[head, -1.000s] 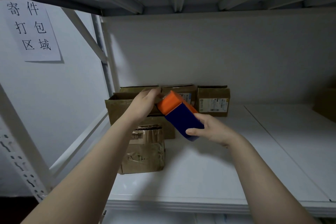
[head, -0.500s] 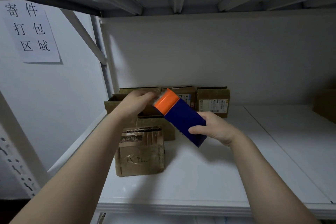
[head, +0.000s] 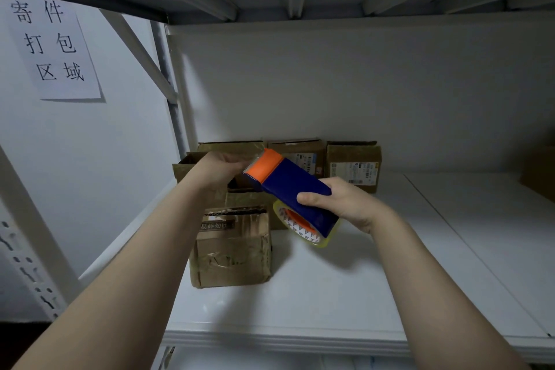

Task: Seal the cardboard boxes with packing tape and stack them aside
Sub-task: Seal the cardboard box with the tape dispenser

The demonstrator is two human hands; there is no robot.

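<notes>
The tape dispenser (head: 295, 189) hangs in mid-air, the right hand (head: 345, 204) clamped round its blue body; the left hand (head: 220, 170) curls at its cutter, on tape or not I cannot tell. Below the dispenser sits a closed box (head: 232, 249), behind it an open-flapped box (head: 192, 165): sealing seems barely begun, nothing stacked.

I see a paper sign (head: 54, 45) with black Chinese characters above and left of the left hand (head: 220, 170). A white shelf board (head: 300, 303) lies below the right hand (head: 345, 204). A slotted upright (head: 27, 264) stands far left of the left hand. A diagonal brace (head: 138, 51) runs above that hand.
</notes>
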